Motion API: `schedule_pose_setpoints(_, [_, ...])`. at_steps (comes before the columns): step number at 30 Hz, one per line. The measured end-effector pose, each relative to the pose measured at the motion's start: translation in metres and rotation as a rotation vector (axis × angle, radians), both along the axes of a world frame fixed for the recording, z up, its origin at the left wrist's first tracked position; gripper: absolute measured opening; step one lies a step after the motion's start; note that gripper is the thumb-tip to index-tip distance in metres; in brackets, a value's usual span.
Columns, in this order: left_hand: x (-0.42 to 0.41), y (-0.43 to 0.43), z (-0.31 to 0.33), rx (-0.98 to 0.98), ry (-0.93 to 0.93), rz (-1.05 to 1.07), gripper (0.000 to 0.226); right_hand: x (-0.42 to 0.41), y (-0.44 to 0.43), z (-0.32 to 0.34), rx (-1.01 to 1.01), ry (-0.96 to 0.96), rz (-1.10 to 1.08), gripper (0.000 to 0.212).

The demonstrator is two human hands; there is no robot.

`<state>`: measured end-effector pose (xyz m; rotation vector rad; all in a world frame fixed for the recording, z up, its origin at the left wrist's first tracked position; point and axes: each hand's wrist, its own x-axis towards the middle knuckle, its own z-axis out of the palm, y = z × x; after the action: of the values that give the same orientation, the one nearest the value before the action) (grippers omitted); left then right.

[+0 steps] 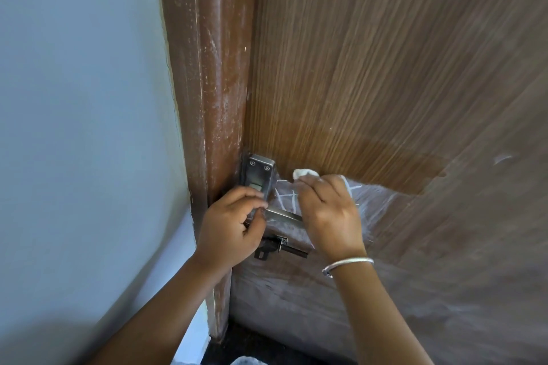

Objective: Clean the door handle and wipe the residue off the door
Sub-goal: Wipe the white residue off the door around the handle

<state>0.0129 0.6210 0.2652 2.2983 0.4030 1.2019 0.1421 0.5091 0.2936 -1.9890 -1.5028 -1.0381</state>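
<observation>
Pale blue-grey wall (pixel 83 115) at left; a reddish-brown wooden door frame (pixel 210 83), flecked with white, runs down the middle; a brown wood-grain door (pixel 400 53) fills the right. A darker, clean patch of door (pixel 341 151) lies above the hands. Below and to the right of it the surface is covered by a whitish hazy residue (pixel 430 275), with white chalk-like lines (pixel 286 198) crossing it just beside the handle and a small white smear (pixel 502 158) well apart at far right.

The silver metal door handle (pixel 259 175), a rectangular plate with two screws at its top, is fixed at the door's edge against the frame. Its lever (pixel 283 215) projects to the right between the two hands. The left hand (pixel 234 225) has its fingers curled about the lower end of the plate, where the lever begins, thumb and fingertips closed on the metal.

The right hand (pixel 329 213), with a silver bangle (pixel 347 264) at the wrist, pinches a small white wad of cloth (pixel 305 173). The wad shows beyond the fingertips, pressed to the door at the boundary between clean patch and residue, just right of the plate's top. A black sliding latch (pixel 281 246) sits on the door below the lever.
</observation>
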Motion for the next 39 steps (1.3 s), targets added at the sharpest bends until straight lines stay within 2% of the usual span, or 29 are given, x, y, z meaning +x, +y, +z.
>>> schedule_pose_setpoints(7, [0.0, -0.001, 0.0, -0.025, -0.006, 0.002, 0.025, 0.023, -0.051, -0.011, 0.358, 0.125, -0.137, 0.011])
schedule_pose_setpoints(10, [0.002, -0.002, 0.0, -0.023, -0.018, 0.009, 0.024, 0.024, -0.055, -0.014, 0.442, 0.169, -0.166, 0.012])
schedule_pose_setpoints(13, [0.002, -0.002, -0.001, -0.013, -0.028, 0.015, 0.024, 0.017, -0.043, -0.01, 0.4, 0.139, -0.137, 0.013])
schedule_pose_setpoints(18, [0.001, -0.002, 0.0, 0.002, -0.021, 0.011, 0.026, -0.002, -0.003, 0.001, 0.166, 0.082, -0.052, 0.016])
schedule_pose_setpoints(22, [-0.001, -0.002, 0.002, 0.016, -0.005, 0.0, 0.027, -0.003, -0.001, 0.004, 0.138, 0.097, -0.054, 0.015])
schedule_pose_setpoints(25, [-0.002, -0.001, 0.004, 0.002, 0.002, -0.003, 0.028, 0.007, -0.025, 0.004, 0.312, 0.298, -0.096, 0.011])
schedule_pose_setpoints(28, [0.0, -0.002, 0.003, -0.016, -0.002, 0.005, 0.027, 0.022, -0.059, 0.001, 0.49, 0.251, -0.202, 0.012])
schedule_pose_setpoints(32, [0.003, -0.003, 0.0, -0.03, -0.024, 0.028, 0.025, 0.029, -0.081, -0.004, 0.713, 0.342, -0.364, 0.012])
schedule_pose_setpoints(35, [0.004, -0.003, -0.001, -0.026, -0.02, 0.029, 0.025, 0.027, -0.075, -0.011, 0.65, 0.295, -0.334, 0.013])
schedule_pose_setpoints(39, [0.002, -0.002, -0.001, -0.016, -0.015, 0.016, 0.025, 0.009, -0.048, -0.032, 0.291, 0.262, -0.243, 0.019])
